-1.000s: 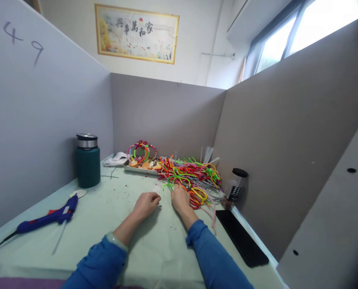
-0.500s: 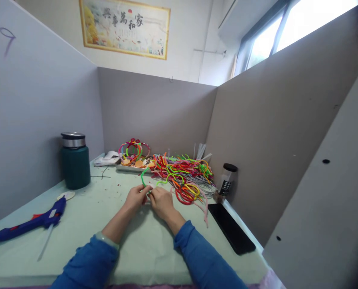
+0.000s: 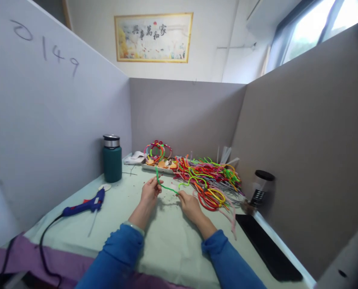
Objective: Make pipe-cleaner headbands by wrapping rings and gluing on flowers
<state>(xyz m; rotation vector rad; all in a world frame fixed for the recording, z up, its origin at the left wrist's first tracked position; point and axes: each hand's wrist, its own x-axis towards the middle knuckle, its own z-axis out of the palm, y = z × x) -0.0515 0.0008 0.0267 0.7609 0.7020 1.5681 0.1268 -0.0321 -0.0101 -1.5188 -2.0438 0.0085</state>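
A green pipe cleaner [image 3: 169,188] stretches between my two hands above the table. My left hand [image 3: 150,191] pinches it partway along, and its free end sticks up past the fingers. The other end is in the closed fingers of my right hand [image 3: 189,205]. Just beyond my right hand lies a big tangled pile of coloured pipe cleaners [image 3: 209,176], with red and yellow loops at its near side. Behind my left hand stands a metal tray [image 3: 157,168] holding pale round pieces and several colourful rings [image 3: 157,150].
A blue glue gun [image 3: 85,206] with a cord lies at left, near a green bottle [image 3: 112,163]. To the right are a black phone-like slab [image 3: 267,247] and a black-lidded jar [image 3: 260,188]. Grey partitions [image 3: 185,112] enclose the table on three sides.
My hands were close together and have moved apart, so the green pipe cleaner now spans the gap between them. The camera view has shifted left, showing more of the left partition.
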